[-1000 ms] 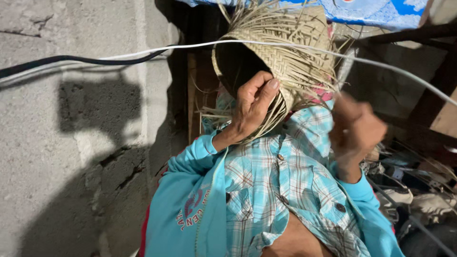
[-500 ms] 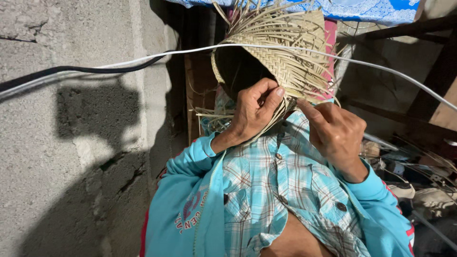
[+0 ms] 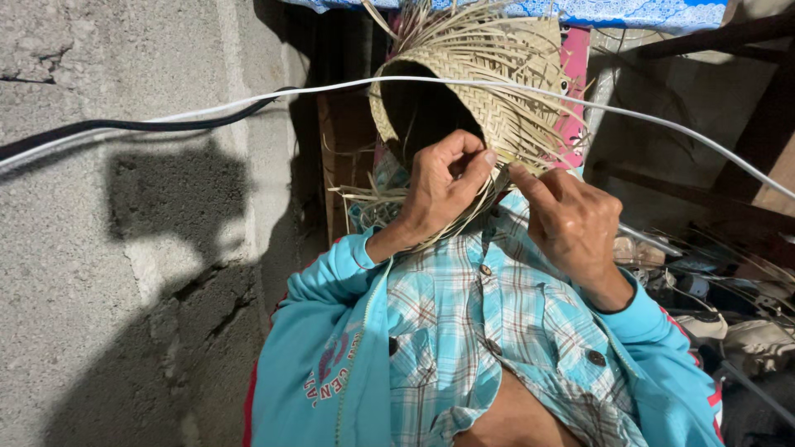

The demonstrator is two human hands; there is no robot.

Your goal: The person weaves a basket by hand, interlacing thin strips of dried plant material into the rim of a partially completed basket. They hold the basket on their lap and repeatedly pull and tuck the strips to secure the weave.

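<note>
Left hand pinches loose straw strands at the rim of a half-woven straw basket, thumb and fingers closed on them; right hand is curled, index finger pressed to the rim just beside the left, unclear whether it grips a strand. Basket is held up at chest height, mouth toward the camera, above a plaid shirt and teal jacket with pink lettering on its chest. A white cable crosses in front of the basket; grey block wall left, pink panel behind, blue patterned cloth on top.
</note>
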